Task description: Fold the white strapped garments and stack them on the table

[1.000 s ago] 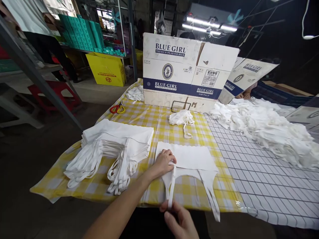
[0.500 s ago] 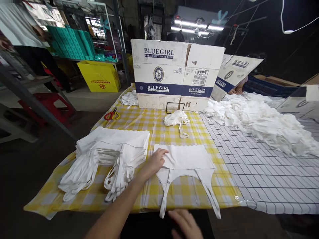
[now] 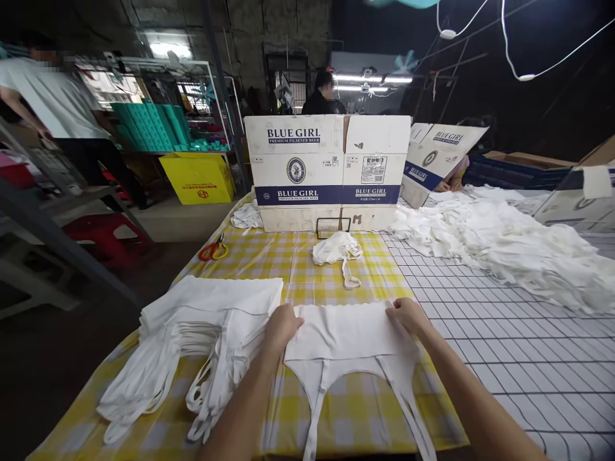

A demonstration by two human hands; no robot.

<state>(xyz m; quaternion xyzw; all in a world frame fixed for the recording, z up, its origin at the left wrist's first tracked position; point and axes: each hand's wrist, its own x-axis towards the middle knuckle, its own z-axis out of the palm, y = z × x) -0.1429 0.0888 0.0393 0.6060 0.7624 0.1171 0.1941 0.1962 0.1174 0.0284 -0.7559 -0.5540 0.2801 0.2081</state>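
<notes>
A white camisole (image 3: pixel 348 336) lies spread on the yellow checked cloth, its thin straps pointing toward me. My left hand (image 3: pixel 283 326) is closed on its far left corner. At the far right corner, my right hand (image 3: pixel 408 315) pinches the scalloped edge between thumb and fingers. Left of my left hand sits a thick stack of white camisoles (image 3: pixel 211 298), layered with their straps hanging together toward the near side. Beyond the spread garment rests a crumpled white garment (image 3: pixel 336 248) with one strap trailing out.
A white beer carton (image 3: pixel 300 173) stands upright at the back. Red-and-yellow-handled scissors (image 3: pixel 214 250) lie at the far left. A big heap of white garments (image 3: pixel 504 243) covers the right side. People are in the background, one (image 3: pixel 72 102) standing at left.
My right hand has come up from below the table edge to the garment's far right corner. My left hand has shifted to its far left corner. Another person's head now shows behind the carton.
</notes>
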